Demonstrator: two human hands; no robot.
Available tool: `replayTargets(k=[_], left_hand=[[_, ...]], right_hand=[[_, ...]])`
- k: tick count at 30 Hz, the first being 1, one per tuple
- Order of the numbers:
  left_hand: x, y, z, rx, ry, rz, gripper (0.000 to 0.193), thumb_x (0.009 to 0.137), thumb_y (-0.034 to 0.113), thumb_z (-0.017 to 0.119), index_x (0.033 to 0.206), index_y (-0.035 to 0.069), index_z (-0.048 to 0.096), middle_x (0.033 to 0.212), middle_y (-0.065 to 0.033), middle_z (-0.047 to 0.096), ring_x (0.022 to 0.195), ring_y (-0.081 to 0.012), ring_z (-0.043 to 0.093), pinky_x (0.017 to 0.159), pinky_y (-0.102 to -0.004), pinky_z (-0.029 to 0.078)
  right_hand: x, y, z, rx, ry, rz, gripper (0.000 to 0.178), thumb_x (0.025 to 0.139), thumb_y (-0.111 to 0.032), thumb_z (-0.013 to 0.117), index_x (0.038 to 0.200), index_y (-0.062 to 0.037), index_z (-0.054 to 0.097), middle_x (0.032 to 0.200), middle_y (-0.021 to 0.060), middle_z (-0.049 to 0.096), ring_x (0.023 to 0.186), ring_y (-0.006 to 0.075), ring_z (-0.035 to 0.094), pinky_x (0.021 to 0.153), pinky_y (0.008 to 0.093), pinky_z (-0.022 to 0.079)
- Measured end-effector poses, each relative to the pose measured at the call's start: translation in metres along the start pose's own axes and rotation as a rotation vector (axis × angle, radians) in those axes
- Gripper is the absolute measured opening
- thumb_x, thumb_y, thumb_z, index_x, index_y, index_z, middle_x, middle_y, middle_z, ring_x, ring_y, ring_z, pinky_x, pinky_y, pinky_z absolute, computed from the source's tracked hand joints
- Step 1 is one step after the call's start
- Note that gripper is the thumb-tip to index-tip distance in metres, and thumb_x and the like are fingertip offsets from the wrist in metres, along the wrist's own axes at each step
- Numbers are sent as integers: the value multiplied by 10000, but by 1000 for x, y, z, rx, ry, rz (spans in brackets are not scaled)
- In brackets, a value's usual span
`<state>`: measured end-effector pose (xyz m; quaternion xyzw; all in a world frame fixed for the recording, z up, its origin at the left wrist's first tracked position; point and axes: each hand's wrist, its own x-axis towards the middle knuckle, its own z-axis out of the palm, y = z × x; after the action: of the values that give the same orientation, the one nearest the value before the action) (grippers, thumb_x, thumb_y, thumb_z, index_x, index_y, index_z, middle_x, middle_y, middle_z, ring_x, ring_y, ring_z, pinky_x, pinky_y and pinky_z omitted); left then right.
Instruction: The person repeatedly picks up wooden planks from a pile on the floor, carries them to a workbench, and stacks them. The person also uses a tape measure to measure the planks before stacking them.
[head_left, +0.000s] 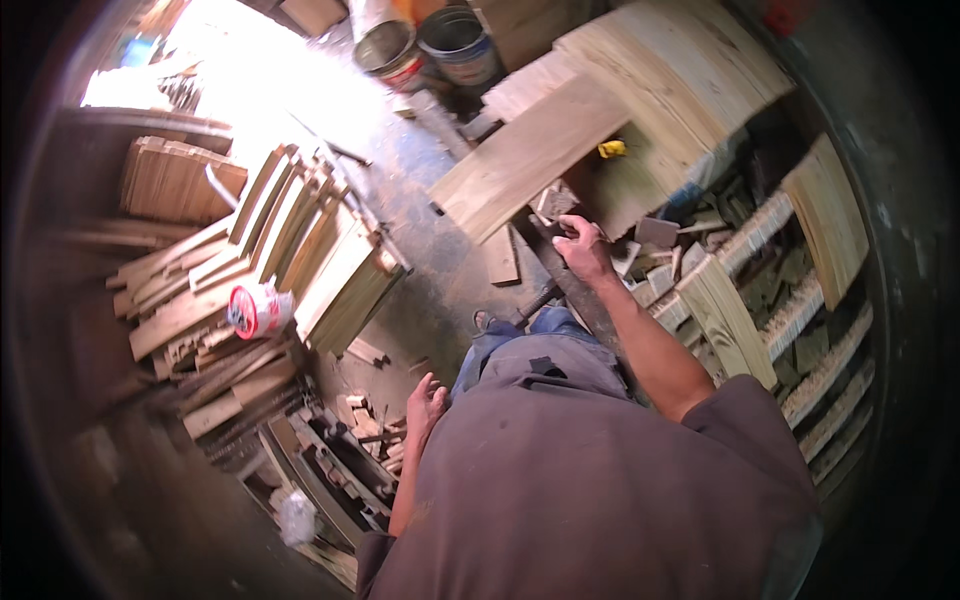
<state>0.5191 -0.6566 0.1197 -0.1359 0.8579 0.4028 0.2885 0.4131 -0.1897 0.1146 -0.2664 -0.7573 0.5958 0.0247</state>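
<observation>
Nearest, the left hand (pixel 428 402) hangs beside the wearer's leg, fingers loosely parted, grip empty; short pale wooden offcuts (pixel 372 428) lie near it. Forward of it, the right hand (pixel 585 250) is raised with thumb and fingers curled toward each other; whether that grip holds anything small cannot be told. Just beyond its fingertips lies a long flat plank of pale wood (pixel 530 155), slanting away, apart from both hands. Right of the right hand, a slatted wooden rack (pixel 795 315) stands with scrap blocks between its slats. Further out, broad pale wooden boards (pixel 690 65) lie stacked at the plank's far end, a small bright yellow object (pixel 612 149) beside them. To the left, long boards (pixel 285 225) are piled, some on edge. Two open round buckets (pixel 460 48) stand farthest off. Assessment: the boards at left and right appear already cut and stacked; the single plank lies loose and unheld, so its handling appears outstanding. Overall completion cannot be determined.
</observation>
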Motion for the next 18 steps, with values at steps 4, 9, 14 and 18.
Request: replayTargets(k=[4, 9, 14, 18], left_hand=[[-24, -3, -1, 109, -40, -168, 549, 903, 236, 668, 1382, -4, 552, 1185, -216, 704, 1082, -280, 691, 949, -368, 524], [-47, -55, -15, 197, 61, -278, 573, 901, 293, 677, 1392, 23, 558, 1277, -233, 656, 1205, -326, 635, 1023, -401, 486], [-24, -74, -20, 94, -10, -296, 589, 896, 334, 693, 1392, 44, 566, 1285, -222, 654, 1224, -330, 624, 1025, -403, 485], [-4, -23, -55, 82, 16, -272, 581, 887, 293, 709, 1391, 41, 566, 1266, -211, 668, 1178, -320, 649, 1013, -398, 493]], right_hand=[[8, 13, 10, 9, -136, -137, 511, 849, -166, 708, 1311, 18, 587, 1276, 153, 631, 1168, 247, 604, 1025, 365, 470], [-5, 6, 31, -115, -54, -12, 499, 886, -115, 669, 1355, -3, 538, 1185, 182, 673, 1084, 279, 667, 960, 378, 518], [3, 0, 35, -250, -34, 46, 373, 919, -111, 605, 1282, -29, 576, 1000, 198, 708, 845, 340, 712, 772, 469, 542], [6, -6, 53, -578, 130, -74, 265, 903, -100, 614, 1159, -36, 629, 931, 219, 695, 893, 405, 681, 788, 487, 523]])
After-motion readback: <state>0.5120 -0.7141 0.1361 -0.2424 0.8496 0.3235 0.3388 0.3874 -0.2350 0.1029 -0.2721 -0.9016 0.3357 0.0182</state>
